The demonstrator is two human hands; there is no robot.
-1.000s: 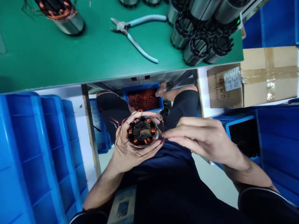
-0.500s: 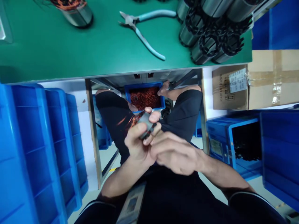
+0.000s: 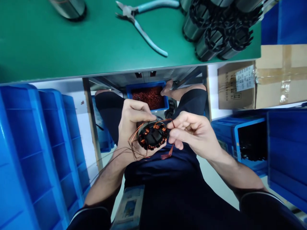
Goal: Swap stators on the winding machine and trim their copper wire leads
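A motor stator (image 3: pixel 153 135) with a black slotted end and copper windings sits in my left hand (image 3: pixel 133 127), whose fingers wrap round its metal shell. Its wound end faces up toward me. Loose copper wires (image 3: pixel 131 143) trail from its left side across my left wrist. At the stator's right edge my right hand (image 3: pixel 190 132) pinches a reddish wire lead (image 3: pixel 173 123) between thumb and fingers. Below those fingertips hangs a frayed red bundle of wire ends (image 3: pixel 168 154). The stator is held over my lap, below the table edge.
Blue-handled side cutters (image 3: pixel 141 22) lie on the green table (image 3: pixel 100 48). Several stator cores (image 3: pixel 208 41) stand at its right, another (image 3: pixel 69 8) at left. A blue bin (image 3: pixel 129 86) of copper scraps is on the floor. Blue crates (image 3: pixel 48 153) and a cardboard box (image 3: pixel 240 83) flank me.
The stator has turned so its wound end faces me. My right hand has moved from beneath it to its right side and pinches a wire. The view has shifted slightly.
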